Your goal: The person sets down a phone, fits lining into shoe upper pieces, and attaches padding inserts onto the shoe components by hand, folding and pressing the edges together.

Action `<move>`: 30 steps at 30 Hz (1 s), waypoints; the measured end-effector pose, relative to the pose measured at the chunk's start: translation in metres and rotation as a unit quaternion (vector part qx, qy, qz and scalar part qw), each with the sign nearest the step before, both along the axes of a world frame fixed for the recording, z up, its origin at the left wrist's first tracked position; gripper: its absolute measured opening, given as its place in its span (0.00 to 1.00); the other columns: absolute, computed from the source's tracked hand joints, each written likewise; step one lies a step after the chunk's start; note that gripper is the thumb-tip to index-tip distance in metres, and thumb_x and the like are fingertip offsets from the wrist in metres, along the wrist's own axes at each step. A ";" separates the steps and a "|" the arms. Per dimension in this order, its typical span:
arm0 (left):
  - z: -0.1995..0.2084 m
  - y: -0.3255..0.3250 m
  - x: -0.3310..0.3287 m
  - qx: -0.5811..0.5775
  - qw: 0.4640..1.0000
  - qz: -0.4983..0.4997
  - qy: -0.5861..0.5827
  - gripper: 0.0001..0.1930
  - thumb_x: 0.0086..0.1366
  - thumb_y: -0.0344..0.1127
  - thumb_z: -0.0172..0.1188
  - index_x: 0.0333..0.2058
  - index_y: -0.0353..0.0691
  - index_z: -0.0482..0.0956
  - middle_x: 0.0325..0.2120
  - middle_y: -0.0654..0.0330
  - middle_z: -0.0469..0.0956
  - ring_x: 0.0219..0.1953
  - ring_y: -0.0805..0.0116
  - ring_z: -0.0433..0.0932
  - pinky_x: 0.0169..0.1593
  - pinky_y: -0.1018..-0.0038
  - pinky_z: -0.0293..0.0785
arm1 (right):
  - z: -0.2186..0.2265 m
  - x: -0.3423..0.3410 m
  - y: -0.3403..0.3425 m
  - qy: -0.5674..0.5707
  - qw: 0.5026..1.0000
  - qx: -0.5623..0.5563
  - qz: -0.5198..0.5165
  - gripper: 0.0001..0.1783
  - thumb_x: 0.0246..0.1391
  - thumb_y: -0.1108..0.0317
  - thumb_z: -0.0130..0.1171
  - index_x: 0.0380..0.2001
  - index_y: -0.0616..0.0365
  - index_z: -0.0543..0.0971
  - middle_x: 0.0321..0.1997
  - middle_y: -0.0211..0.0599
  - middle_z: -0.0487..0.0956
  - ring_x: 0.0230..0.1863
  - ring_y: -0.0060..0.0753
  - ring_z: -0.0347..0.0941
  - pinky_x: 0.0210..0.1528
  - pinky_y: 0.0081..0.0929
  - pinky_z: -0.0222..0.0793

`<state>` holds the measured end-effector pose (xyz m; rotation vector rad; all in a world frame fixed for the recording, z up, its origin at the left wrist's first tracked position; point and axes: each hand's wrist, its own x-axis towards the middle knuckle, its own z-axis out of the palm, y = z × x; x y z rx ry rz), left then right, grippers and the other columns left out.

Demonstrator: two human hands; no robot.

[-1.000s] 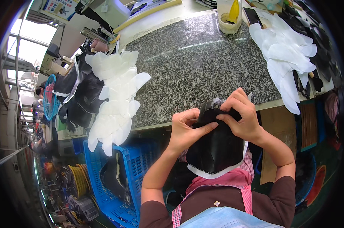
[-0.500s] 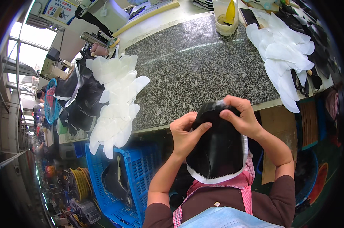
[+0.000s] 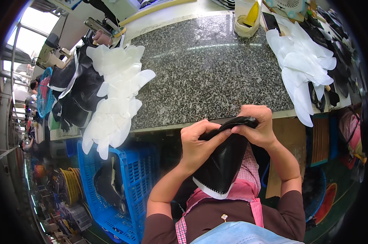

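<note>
Both hands grip the black shoe upper [image 3: 221, 164], a glossy piece with a white, zigzag-stitched edge at its lower, pointed end. It hangs over my lap at the front edge of the granite slab [image 3: 212, 77]. My left hand [image 3: 196, 144] pinches the folded top rim from the left, thumb on the near face. From the right, my right hand [image 3: 257, 127] clasps the same rim, its thumb close to the left one. The rim is bent and bunched between the hands. Most fingertips are hidden behind the material.
White curved sheets lie in a spread pile [image 3: 117, 87] at left and another pile [image 3: 300, 61] at right. Black pieces [image 3: 84, 89] lie beyond the left pile. A blue crate [image 3: 139, 179] stands below left. A phone [image 3: 270, 22] and white container [image 3: 246, 29] sit at the back.
The upper's top rim is now folded and bunched, its lower part narrower to view. My thumbs have come closer together. The whole view has shifted slightly.
</note>
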<state>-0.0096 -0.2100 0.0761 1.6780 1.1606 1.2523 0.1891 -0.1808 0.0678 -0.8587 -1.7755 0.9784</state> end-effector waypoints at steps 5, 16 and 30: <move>-0.009 -0.005 0.006 0.027 0.999 0.026 -0.015 0.06 0.55 0.27 0.74 0.30 0.33 0.85 0.20 0.64 0.78 0.21 0.79 0.71 0.26 0.81 0.63 | -0.020 -0.017 -0.014 0.132 0.974 -0.125 -0.135 0.12 0.52 0.66 0.72 0.24 0.62 0.81 0.17 0.21 0.72 0.21 0.12 0.64 0.22 0.20 0.57; -0.036 -0.004 0.002 -0.099 0.979 0.109 -0.143 0.09 0.64 0.33 0.69 0.34 0.32 0.82 0.22 0.72 0.75 0.25 0.86 0.68 0.28 0.83 0.62 | -0.032 -0.017 -0.008 0.220 0.932 -0.287 0.021 0.13 0.57 0.66 0.65 0.40 0.65 0.80 0.35 0.24 0.80 0.36 0.13 0.73 0.39 0.18 0.72; -0.048 -0.003 0.003 -0.031 0.962 0.101 -0.252 0.09 0.67 0.32 0.65 0.33 0.35 0.74 0.29 0.69 0.66 0.31 0.81 0.64 0.38 0.84 0.62 | -0.039 -0.032 -0.016 0.167 0.965 -0.173 -0.102 0.13 0.66 0.64 0.58 0.30 0.63 0.77 0.26 0.19 0.71 0.29 0.09 0.62 0.29 0.15 0.58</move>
